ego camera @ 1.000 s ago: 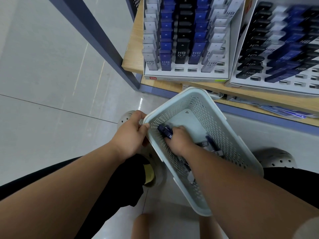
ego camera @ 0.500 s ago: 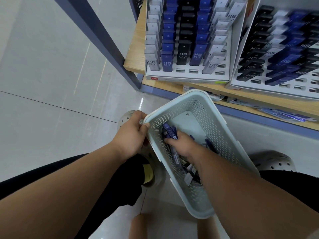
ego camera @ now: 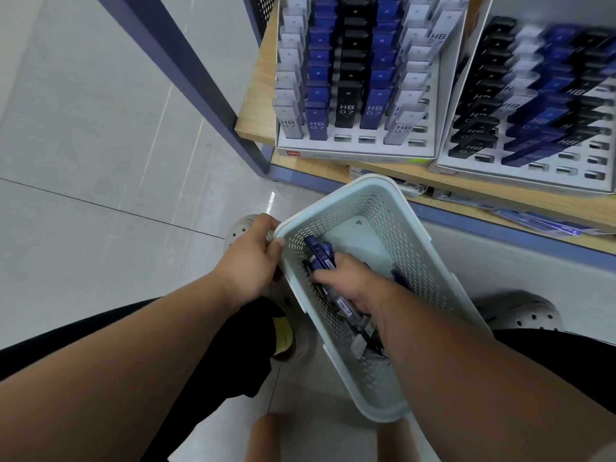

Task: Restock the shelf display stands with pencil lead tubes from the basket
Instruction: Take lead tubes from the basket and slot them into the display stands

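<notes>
A pale perforated basket (ego camera: 430,258) is tilted in front of me, above the floor. My left hand (ego camera: 255,258) grips its near left rim. My right hand (ego camera: 346,281) is inside the basket and holds a small bunch of blue pencil lead tubes (ego camera: 321,255), which stick out past my fingers. More loose tubes (ego camera: 350,311) lie on the basket floor under my wrist. On the wooden shelf (ego camera: 256,105) stand two white display stands: the left stand (ego camera: 353,150) with grey, blue and black HB tubes, and the right stand (ego camera: 520,175), blurred.
A dark blue shelf post (ego camera: 186,78) slants down to the shelf's left corner. Flat packets (ego camera: 540,225) lie on the lower shelf board. White perforated clogs (ego camera: 523,315) stand on the grey tiled floor (ego camera: 100,161). Two wooden stool legs (ego camera: 265,438) show at the bottom.
My right hand has gathered blue tubes in the basket and drawn back slightly with them. The left hand keeps its hold on the rim. My view has tilted a little.
</notes>
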Motion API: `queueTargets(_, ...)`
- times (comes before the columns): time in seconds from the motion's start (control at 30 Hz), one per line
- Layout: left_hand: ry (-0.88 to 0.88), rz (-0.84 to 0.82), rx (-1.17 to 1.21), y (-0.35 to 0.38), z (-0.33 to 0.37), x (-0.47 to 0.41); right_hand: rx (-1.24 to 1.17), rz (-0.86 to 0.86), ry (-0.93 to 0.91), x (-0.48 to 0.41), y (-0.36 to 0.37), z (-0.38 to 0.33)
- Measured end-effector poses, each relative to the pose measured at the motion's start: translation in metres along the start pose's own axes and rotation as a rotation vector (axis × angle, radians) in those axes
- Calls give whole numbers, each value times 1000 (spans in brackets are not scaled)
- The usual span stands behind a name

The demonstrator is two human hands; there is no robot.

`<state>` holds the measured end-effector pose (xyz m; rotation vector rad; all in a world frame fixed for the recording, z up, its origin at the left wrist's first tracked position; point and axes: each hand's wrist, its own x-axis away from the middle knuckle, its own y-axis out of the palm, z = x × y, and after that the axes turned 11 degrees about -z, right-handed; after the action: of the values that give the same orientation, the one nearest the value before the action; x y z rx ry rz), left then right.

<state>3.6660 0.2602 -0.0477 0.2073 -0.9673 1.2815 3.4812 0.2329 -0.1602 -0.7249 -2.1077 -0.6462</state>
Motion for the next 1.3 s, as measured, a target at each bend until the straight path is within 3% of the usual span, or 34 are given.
queueTargets(0.23, -16, -25, -42, -4, 5, 1, 68, 15, 20, 5, -2, -5)
queueTargets(0.7, -41, -7, -179, -10, 8, 1, 114, 104, -144, 43, -17, -21)
queueTargets(0.97, -203, 69, -277, -29, 0, 8, 193, 99, -225, 110, -44, -44)
queueTargets(1.03, -165, 211, -504, -28, 12, 7, 187, 118, -257, 130, -51, -48)
queueTargets(1.13, 94, 374, -674, -10, 39, 12, 115, 195, -308, 161, -64, -49)
queueTargets(1.23, 191, 171, -758, 27, 62, 11, 3, 281, -345, 186, -73, -41)
queueTargets(1.3, 71, -61, -816, 52, 72, 3, -57, 304, -349, 195, -78, -30)
